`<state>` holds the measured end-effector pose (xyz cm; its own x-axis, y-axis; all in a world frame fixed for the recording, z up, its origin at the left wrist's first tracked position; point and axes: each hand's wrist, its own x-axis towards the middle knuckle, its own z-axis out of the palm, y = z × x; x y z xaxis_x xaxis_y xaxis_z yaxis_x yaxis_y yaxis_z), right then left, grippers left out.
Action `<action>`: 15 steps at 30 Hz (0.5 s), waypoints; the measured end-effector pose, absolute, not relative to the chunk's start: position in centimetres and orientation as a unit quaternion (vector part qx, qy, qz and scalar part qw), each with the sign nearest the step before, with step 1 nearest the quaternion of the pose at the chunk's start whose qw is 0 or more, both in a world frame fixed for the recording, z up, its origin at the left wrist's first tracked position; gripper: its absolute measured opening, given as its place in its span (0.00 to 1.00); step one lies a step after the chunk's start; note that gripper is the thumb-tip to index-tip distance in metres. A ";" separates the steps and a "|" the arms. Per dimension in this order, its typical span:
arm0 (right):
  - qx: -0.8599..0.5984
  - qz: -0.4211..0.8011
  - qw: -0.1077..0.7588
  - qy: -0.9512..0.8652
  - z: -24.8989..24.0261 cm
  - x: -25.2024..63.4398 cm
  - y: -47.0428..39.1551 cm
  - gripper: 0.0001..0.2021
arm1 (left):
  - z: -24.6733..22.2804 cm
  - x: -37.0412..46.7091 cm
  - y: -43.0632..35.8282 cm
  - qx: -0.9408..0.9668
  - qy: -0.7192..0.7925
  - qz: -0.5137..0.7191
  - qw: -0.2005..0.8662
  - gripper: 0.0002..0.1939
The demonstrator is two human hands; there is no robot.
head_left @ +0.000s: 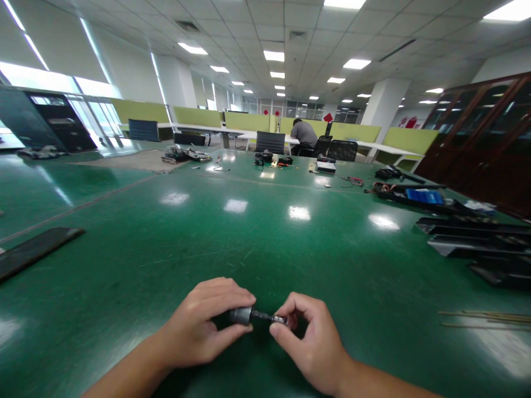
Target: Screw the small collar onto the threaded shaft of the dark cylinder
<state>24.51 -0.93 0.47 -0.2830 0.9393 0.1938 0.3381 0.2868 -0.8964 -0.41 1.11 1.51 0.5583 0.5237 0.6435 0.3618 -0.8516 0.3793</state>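
Observation:
Near the front of the green table [232, 237], my left hand [211, 320] grips a dark grey cylinder [241, 315] between thumb and fingers. A thin dark shaft [262, 315] runs from the cylinder toward the right. At the shaft's right end, my right hand [309, 334] pinches a small metallic piece [279, 319] between thumb and index finger. The cylinder, shaft and small piece lie in one line, roughly level. My fingers partly cover both ends, and the details of the small piece are too small to tell.
A dark flat bar [39, 251] lies at the left. Black angled parts [477, 246] and thin rods [489, 319] are on the right. Cables and tools [186, 155] sit farther back. A person in grey [305, 134] sits beyond the table among chairs.

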 end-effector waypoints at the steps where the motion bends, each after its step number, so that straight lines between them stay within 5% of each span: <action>1: -0.454 0.388 0.390 -0.701 0.5 24.5 -0.9 0.04 | 1.5 -0.5 1.1 0.877 0.254 0.395 0.102 0.23; 15: -0.440 0.427 0.399 -0.682 0.8 24.7 -1.0 0.07 | 1.4 -0.8 1.1 0.875 0.258 0.399 0.093 0.22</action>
